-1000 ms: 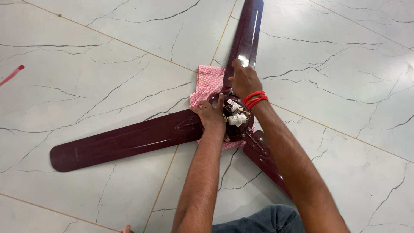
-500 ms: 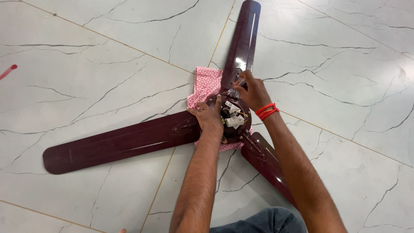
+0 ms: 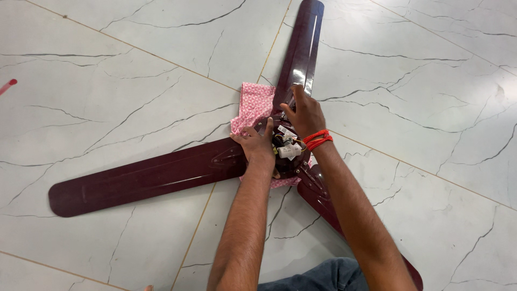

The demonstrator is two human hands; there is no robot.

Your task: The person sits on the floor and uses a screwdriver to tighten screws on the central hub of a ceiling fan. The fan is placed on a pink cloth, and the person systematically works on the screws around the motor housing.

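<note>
A dark maroon ceiling fan lies flat on the marble floor, three blades spread out. Its round motor hub sits on a pink patterned cloth, with white wires and parts showing in the open centre. My left hand presses on the hub's left rim where the left blade joins. My right hand, red thread at the wrist, grips the base of the far blade at the hub. The near-right blade runs under my right forearm.
White marble floor tiles with dark veins and thin joints surround the fan. A red object pokes in at the left edge. My blue-jeaned knee shows at the bottom.
The fan has turned slightly and the view shifted. My right hand moved from the hub's top onto the far blade's base; my left hand stayed on the hub's left rim.
</note>
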